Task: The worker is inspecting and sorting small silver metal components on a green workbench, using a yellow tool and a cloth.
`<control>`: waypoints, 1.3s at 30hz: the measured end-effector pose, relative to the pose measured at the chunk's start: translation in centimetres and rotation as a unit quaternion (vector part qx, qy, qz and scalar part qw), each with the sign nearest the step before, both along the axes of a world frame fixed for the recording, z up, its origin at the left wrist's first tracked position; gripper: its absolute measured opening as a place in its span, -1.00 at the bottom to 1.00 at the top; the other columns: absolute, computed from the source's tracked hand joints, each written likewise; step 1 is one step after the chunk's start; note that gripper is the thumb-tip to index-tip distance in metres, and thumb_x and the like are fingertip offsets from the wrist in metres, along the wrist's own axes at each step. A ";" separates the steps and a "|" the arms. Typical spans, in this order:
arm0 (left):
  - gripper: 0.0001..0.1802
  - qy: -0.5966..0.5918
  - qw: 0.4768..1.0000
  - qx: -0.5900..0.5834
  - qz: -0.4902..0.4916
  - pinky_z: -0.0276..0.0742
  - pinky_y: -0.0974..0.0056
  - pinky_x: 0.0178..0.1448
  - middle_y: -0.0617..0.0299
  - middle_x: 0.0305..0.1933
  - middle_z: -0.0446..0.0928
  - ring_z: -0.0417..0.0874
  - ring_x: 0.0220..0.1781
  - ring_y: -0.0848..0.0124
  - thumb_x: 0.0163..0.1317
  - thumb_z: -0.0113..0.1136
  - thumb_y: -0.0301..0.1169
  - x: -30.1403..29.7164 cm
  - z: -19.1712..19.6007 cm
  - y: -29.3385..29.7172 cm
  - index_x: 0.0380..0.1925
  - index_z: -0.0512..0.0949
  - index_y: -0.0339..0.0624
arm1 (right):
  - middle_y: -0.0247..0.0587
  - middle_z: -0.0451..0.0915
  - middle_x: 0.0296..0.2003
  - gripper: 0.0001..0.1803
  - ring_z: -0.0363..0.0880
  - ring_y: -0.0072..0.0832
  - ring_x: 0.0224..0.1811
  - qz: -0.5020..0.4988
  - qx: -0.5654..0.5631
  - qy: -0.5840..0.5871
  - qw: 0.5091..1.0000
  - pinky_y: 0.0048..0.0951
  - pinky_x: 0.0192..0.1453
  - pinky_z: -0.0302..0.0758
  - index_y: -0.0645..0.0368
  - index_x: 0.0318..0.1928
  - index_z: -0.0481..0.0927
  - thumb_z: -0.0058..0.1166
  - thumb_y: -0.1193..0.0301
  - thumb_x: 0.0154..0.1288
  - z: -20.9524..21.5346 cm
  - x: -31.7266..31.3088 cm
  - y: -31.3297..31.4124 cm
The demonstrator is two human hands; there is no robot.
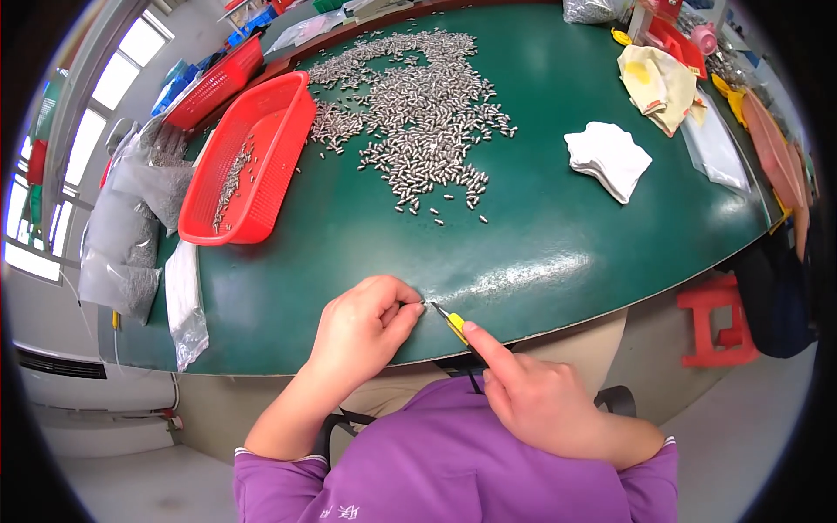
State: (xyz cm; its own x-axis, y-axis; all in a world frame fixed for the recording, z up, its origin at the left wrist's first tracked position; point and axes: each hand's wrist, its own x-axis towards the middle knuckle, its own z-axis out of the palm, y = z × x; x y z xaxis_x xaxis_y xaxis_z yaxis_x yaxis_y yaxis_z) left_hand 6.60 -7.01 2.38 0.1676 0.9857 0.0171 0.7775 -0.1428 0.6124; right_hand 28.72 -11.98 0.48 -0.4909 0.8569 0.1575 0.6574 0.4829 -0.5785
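My left hand [364, 327] is closed near the table's front edge, thumb and forefinger pinching a small metal part [425, 303], mostly hidden by the fingertips. In my right hand [539, 392] is a yellow-and-black craft knife [455, 322], with the forefinger stretched along its handle. The knife's thin tip meets or nearly meets the part at my left fingertips; contact is too small to make out. Beyond both hands, a wide spread of small silvery metal parts [427, 122] lies loose on the green table [349, 253].
A red plastic basket [283, 144] on the left holds some metal parts. Filled clear bags [118, 235] stand beyond it, beside a second red basket [214, 87]. White cloths [608, 159] and a stained yellowish cloth [658, 83] lie at right. A red stool [719, 322] stands below.
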 end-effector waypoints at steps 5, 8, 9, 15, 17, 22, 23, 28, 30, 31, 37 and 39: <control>-0.90 -0.007 1.000 0.022 -0.001 0.40 0.27 -0.44 0.22 -0.52 0.47 0.47 -0.58 0.36 0.10 0.29 -0.44 -0.3 -0.4 0.0 -0.45 0.54 -0.18 | -0.38 0.27 -0.71 -0.33 0.31 -0.47 -0.82 0.000 0.027 -0.016 1.000 -0.37 -0.72 0.41 0.05 0.34 0.31 0.09 0.42 0.17 0.0 -0.7 0.0; -0.89 -0.004 1.000 0.024 -0.001 0.41 0.25 -0.44 0.21 -0.50 0.50 0.49 -0.56 0.33 0.09 0.30 -0.43 -0.1 -0.3 0.1 -0.46 0.54 -0.18 | -0.39 0.26 -0.72 -0.33 0.32 -0.49 -0.82 -0.004 0.035 -0.036 0.999 -0.38 -0.72 0.40 0.06 0.34 0.33 0.09 0.42 0.16 0.2 -0.9 0.1; -0.89 -0.001 1.000 0.027 -0.002 0.42 0.25 -0.43 0.21 -0.50 0.50 0.50 -0.56 0.32 0.09 0.30 -0.43 -0.1 -0.2 0.1 -0.46 0.54 -0.18 | -0.39 0.26 -0.72 -0.33 0.31 -0.49 -0.82 -0.002 0.037 -0.034 0.999 -0.38 -0.72 0.40 0.07 0.33 0.33 0.09 0.42 0.16 0.3 -1.0 0.2; -0.90 -0.014 1.000 0.016 0.001 0.45 0.24 -0.40 0.21 -0.47 0.53 0.54 -0.51 0.28 0.08 0.30 -0.42 -0.3 -0.1 0.2 -0.47 0.56 -0.17 | -0.36 0.31 -0.72 -0.33 0.33 -0.47 -0.81 0.011 0.004 0.011 1.000 -0.37 -0.71 0.40 0.09 0.33 0.32 0.10 0.44 0.15 -0.1 -0.7 0.5; -0.90 -0.016 1.000 0.014 -0.002 0.46 0.24 -0.38 0.21 -0.46 0.54 0.55 -0.49 0.29 0.08 0.30 -0.42 -0.3 -0.1 0.3 -0.47 0.57 -0.17 | -0.35 0.33 -0.71 -0.34 0.34 -0.46 -0.81 0.015 -0.010 0.023 1.000 -0.36 -0.71 0.40 0.10 0.33 0.33 0.11 0.45 0.16 -0.1 -0.6 0.6; -0.90 -0.028 1.000 -0.008 0.003 0.45 0.24 -0.38 0.22 -0.47 0.54 0.54 -0.49 0.30 0.08 0.29 -0.41 -0.4 -0.1 0.5 -0.49 0.57 -0.17 | -0.29 0.40 -0.68 -0.32 0.41 -0.38 -0.75 0.044 -0.058 0.010 0.997 -0.30 -0.65 0.43 0.11 0.35 0.27 0.09 0.46 0.18 1.4 -0.3 1.3; -0.90 -0.029 1.000 -0.009 0.004 0.45 0.24 -0.38 0.22 -0.47 0.54 0.54 -0.49 0.30 0.08 0.29 -0.41 -0.4 -0.1 0.6 -0.49 0.57 -0.17 | -0.29 0.40 -0.68 -0.32 0.41 -0.38 -0.75 0.045 -0.059 0.009 0.997 -0.30 -0.65 0.43 0.11 0.35 0.27 0.09 0.46 0.18 1.7 -0.1 1.6; -0.90 -0.026 0.999 -0.046 0.010 0.45 0.25 -0.37 0.23 -0.47 0.54 0.54 -0.49 0.31 0.09 0.29 -0.41 -0.3 0.4 0.6 -0.48 0.58 -0.16 | -0.15 0.46 -0.64 -0.34 0.49 -0.18 -0.67 0.076 -0.123 -0.001 0.989 -0.19 -0.57 0.47 0.14 0.35 0.23 0.06 0.47 0.21 2.8 0.1 2.3; -0.91 -0.019 0.998 -0.055 0.014 0.46 0.24 -0.36 0.22 -0.46 0.54 0.55 -0.48 0.30 0.09 0.28 -0.40 -0.3 0.5 0.6 -0.47 0.59 -0.16 | -0.13 0.47 -0.63 -0.34 0.51 -0.17 -0.65 0.079 -0.114 -0.014 0.990 -0.17 -0.56 0.47 0.14 0.35 0.23 0.05 0.47 0.22 3.0 0.2 2.6; -0.91 -0.011 0.997 -0.068 0.019 0.47 0.24 -0.34 0.21 -0.45 0.55 0.56 -0.47 0.29 0.10 0.27 -0.39 -0.3 0.7 0.7 -0.46 0.59 -0.15 | -0.11 0.48 -0.62 -0.34 0.52 -0.16 -0.64 0.083 -0.109 -0.025 0.990 -0.16 -0.55 0.48 0.13 0.35 0.23 0.05 0.47 0.22 3.1 0.3 2.7; -0.88 0.007 1.000 -0.009 -0.011 0.51 0.21 -0.27 0.15 -0.40 0.56 0.60 -0.40 0.25 0.14 0.25 -0.37 -0.6 1.4 1.2 -0.37 0.59 -0.15 | 0.06 0.64 -0.31 -0.35 0.62 -0.09 -0.48 0.014 -0.093 0.096 0.991 -0.17 -0.38 0.56 0.12 0.36 0.20 0.02 0.48 0.26 3.1 1.1 3.5; -0.91 -0.101 0.993 -0.063 0.025 0.44 0.38 -0.34 0.27 -0.45 0.51 0.48 -0.48 0.52 0.20 0.23 -0.43 -1.8 1.8 2.0 -0.35 0.57 -0.21 | 0.09 0.57 -0.02 -0.37 0.64 -0.04 -0.33 -0.058 0.012 0.113 0.992 -0.19 -0.25 0.58 0.09 0.37 0.19 -0.01 0.49 0.29 4.1 2.1 5.5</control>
State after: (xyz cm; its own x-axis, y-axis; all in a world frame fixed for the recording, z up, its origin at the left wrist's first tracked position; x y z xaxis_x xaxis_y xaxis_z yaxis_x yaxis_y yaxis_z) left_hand 4.83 -5.06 4.22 0.1233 0.9893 -0.0784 0.6414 -0.0192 0.7670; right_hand 30.84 -6.43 4.63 -0.3391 0.9000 0.2738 0.5634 0.4274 -0.7071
